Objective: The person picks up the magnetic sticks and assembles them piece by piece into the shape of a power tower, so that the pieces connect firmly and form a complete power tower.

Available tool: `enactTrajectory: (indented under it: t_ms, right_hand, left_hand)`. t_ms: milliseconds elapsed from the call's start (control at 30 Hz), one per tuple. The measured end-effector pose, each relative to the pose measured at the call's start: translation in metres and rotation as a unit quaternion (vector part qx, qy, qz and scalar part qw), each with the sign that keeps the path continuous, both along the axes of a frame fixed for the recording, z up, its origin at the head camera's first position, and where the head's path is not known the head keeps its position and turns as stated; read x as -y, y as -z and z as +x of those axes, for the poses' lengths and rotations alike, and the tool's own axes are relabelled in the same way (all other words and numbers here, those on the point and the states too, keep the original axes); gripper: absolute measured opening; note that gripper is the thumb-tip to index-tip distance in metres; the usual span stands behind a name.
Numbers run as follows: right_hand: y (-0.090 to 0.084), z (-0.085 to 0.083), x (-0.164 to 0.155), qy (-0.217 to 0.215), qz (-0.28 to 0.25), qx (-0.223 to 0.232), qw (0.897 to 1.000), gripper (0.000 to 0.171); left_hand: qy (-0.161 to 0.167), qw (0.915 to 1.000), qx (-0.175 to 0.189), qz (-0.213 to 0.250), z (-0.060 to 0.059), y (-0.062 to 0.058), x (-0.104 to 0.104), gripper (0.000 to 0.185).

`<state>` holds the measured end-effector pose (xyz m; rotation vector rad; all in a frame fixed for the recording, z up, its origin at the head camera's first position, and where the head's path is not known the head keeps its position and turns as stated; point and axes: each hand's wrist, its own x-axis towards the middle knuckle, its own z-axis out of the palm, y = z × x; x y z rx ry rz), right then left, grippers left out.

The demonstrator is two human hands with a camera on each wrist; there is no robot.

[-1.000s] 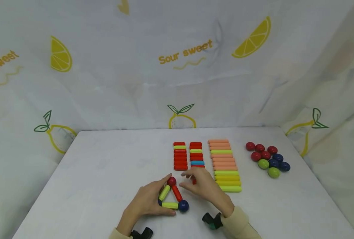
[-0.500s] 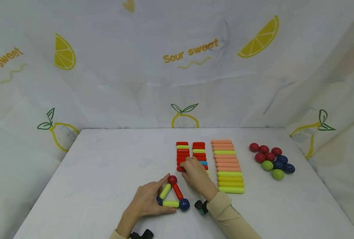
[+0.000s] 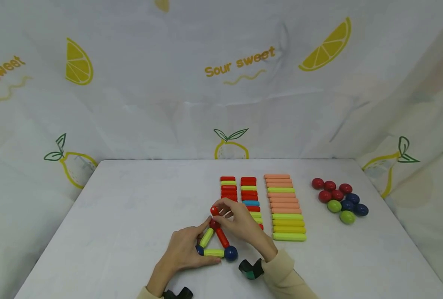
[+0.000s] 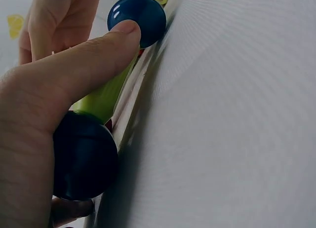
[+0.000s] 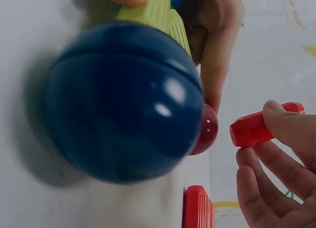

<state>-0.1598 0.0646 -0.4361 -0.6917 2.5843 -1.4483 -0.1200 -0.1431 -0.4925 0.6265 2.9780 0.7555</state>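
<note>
A triangle of three short rods and three balls lies near the table's front. Its red rod (image 3: 222, 238) and yellow-green rods (image 3: 214, 253) join a red ball (image 3: 214, 224) at the top to blue balls (image 3: 230, 253) below. My left hand (image 3: 188, 248) holds the triangle from the left, index finger at the red ball. The thumb overlaps the far blue ball (image 4: 150, 23) in the left wrist view. My right hand (image 3: 242, 220) pinches another short red rod (image 5: 252, 129) between thumb and fingers. A small gap shows between that rod and the red ball in the right wrist view.
Behind my right hand lie two columns of short rods, mostly red, with a blue rod (image 3: 250, 203) among them. Right of them is a column of longer orange rods (image 3: 279, 200) and yellow rods (image 3: 289, 223). Loose red balls (image 3: 324, 196), blue balls and green balls (image 3: 347, 217) sit farther right.
My right hand first reaches to the left column of short rods, then comes back toward me with a red rod, now by the triangle's red ball. The left hand keeps its hold.
</note>
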Motion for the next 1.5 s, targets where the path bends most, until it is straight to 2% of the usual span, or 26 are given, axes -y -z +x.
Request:
enactTrajectory:
  t_ms: [200,500,600,700,767,833,933,1033,1100,1167,1300,1500]
  right_hand:
    - [0.004,0.004,0.001,-0.024,-0.006,0.008,1.000,0.023]
    - [0.005,0.007,0.000,-0.029,0.000,0.010,1.000,0.022]
    - [0.000,0.006,-0.005,-0.030,0.019,0.012,0.999,0.030]
    - [-0.006,0.002,-0.011,0.000,0.064,-0.007,0.998,0.042]
    - [-0.008,-0.003,-0.012,0.032,0.111,-0.030,0.993,0.045]
    - [-0.006,-0.008,-0.012,0.059,0.162,-0.056,0.983,0.041]
    - [-0.002,-0.014,-0.010,0.073,0.221,-0.083,0.969,0.033]
    - [0.002,-0.018,-0.007,0.076,0.250,-0.097,0.961,0.027]
    - [0.004,-0.020,-0.005,0.077,0.256,-0.098,0.959,0.024]
    - [0.005,-0.021,-0.004,0.079,0.254,-0.093,0.959,0.022]
    - [0.007,-0.020,-0.002,0.079,0.230,-0.063,0.968,0.018]
    - [0.005,-0.013,-0.003,0.071,0.213,-0.028,0.974,0.025]
  left_hand:
    - [0.004,0.9999,-0.003,0.013,0.000,0.001,0.000,0.108]
    - [0.006,0.9999,-0.007,0.014,0.001,0.002,0.000,0.107]
    - [0.006,0.9999,-0.003,0.013,0.002,0.001,-0.001,0.106]
    - [0.005,0.9999,0.003,0.008,0.002,0.001,-0.002,0.105]
    - [0.004,0.9999,0.008,0.005,0.003,0.000,-0.003,0.105]
    - [0.004,0.9999,0.011,0.003,0.003,0.000,-0.003,0.105]
    - [0.007,0.9999,0.013,0.003,0.003,0.000,-0.003,0.105]
    - [0.007,0.9999,0.013,0.002,0.002,0.000,-0.003,0.105]
    - [0.005,0.9999,0.013,0.002,0.002,-0.001,-0.003,0.105]
    - [0.001,0.9999,0.012,0.002,0.001,-0.001,-0.003,0.105]
    - [-0.002,0.9999,0.009,0.007,0.000,-0.001,-0.003,0.104]
    - [-0.007,1.0000,0.003,0.007,-0.001,0.001,-0.002,0.103]
